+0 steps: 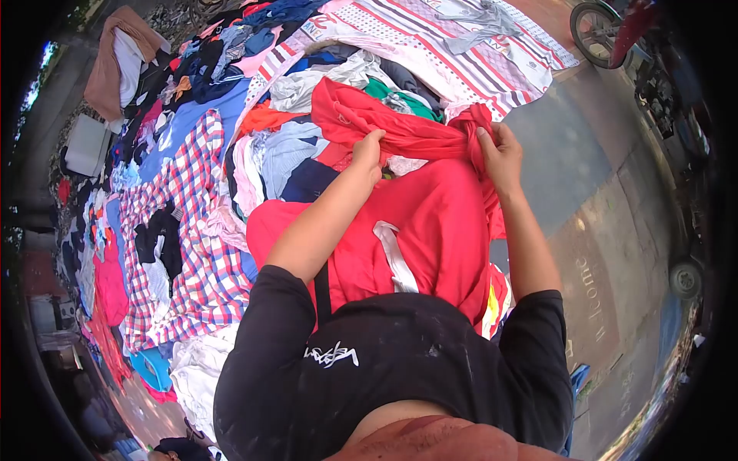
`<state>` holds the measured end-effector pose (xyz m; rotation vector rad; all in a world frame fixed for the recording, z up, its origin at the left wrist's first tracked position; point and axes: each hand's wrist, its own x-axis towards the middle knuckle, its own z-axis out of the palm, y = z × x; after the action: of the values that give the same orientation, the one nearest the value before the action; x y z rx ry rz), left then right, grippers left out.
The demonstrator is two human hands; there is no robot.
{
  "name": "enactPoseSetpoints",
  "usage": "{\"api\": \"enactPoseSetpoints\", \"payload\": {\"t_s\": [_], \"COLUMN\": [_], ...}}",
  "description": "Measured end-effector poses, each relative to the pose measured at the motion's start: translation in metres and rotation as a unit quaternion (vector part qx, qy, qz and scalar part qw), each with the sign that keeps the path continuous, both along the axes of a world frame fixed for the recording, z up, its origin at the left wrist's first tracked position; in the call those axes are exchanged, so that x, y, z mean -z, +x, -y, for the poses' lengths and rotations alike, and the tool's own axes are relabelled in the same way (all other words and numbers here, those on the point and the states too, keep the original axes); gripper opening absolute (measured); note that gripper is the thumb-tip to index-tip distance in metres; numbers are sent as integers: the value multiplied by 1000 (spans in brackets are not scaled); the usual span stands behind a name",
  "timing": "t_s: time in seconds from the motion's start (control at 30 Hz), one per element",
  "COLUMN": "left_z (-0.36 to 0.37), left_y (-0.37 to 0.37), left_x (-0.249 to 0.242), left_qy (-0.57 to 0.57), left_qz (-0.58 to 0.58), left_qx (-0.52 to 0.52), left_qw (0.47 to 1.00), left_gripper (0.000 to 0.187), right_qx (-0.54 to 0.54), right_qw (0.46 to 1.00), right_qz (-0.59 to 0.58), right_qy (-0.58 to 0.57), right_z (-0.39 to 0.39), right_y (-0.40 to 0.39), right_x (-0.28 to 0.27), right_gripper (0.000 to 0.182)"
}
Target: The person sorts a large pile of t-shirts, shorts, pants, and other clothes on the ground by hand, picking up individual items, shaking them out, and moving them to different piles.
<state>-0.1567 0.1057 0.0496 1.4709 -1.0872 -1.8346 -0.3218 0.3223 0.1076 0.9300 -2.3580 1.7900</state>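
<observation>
A red garment (pixel 400 134) is stretched between my hands above my lap, its cloth bunched and twisted at the right end. My left hand (pixel 369 156) pinches its lower edge near the middle. At the bunched end, my right hand (pixel 502 157) grips the fabric with the thumb on top. What kind of garment it is cannot be made out. Red cloth (pixel 430 207) covers my lap, with a white strip (pixel 396 257) lying on it. Just beyond the held garment lie a grey-white piece of clothing (pixel 330 83) and a green one (pixel 403 98).
A large heap of mixed clothes spreads ahead and left, including a checked cloth (pixel 204 284) and a striped, patterned sheet (pixel 430 46). Paving with lettering (pixel 592 284) lies to the right. A vehicle wheel (pixel 596 34) stands at the top right.
</observation>
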Motion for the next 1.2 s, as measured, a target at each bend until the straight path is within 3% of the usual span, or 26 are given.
{"api": "enactPoseSetpoints", "payload": {"t_s": [0.07,0.13,0.2,0.23,0.33,0.47,0.57,0.7,0.77,0.83,0.9,0.97,1.03,1.2], "left_z": [-17,-28,-40,-43,-47,-43,-30,9,48,91,124,176,219,296], "left_y": [10,19,7,1,-29,-65,-82,-88,-87,-69,-41,-12,23,120], "left_x": [-7,-54,-83,-90,-93,-88,-103,-95,-85,-94,-110,-106,-111,-140], "left_qy": [55,49,-225,-358,-607,-711,-655,-443,-256,-156,-139,-150,-181,-241], "left_qz": [64,71,49,36,-50,-96,66,16,-143,-223,-181,-172,-158,-110], "left_qx": [173,388,408,400,386,443,526,330,167,19,-90,-163,-190,-271], "left_qw": [981,917,884,843,693,537,539,833,941,962,970,960,952,925], "left_gripper": [30,34,35,37,41,40,27,14,14,20,29,35,39,39], "right_qx": [9,11,-20,-37,-91,-135,-129,-44,-21,3,44,112,200,412], "right_qw": [999,997,996,994,986,981,987,987,976,974,986,991,980,903], "right_qz": [-36,-69,-88,-104,-139,-141,-83,-56,-99,-137,1,-19,-22,-117], "right_qy": [12,8,-1,-7,0,-4,41,147,192,180,158,75,-4,-32], "right_z": [-2,-4,-6,-6,-15,-35,-63,-93,-114,-140,-177,-213,-241,-303], "right_y": [6,10,17,19,34,46,36,7,-15,-42,-94,-137,-166,-250], "right_x": [-7,-8,-9,-8,-16,-27,-32,-60,-69,-73,-61,-68,-86,-105], "right_gripper": [24,24,25,26,35,50,57,62,60,46,33,25,25,36]}}
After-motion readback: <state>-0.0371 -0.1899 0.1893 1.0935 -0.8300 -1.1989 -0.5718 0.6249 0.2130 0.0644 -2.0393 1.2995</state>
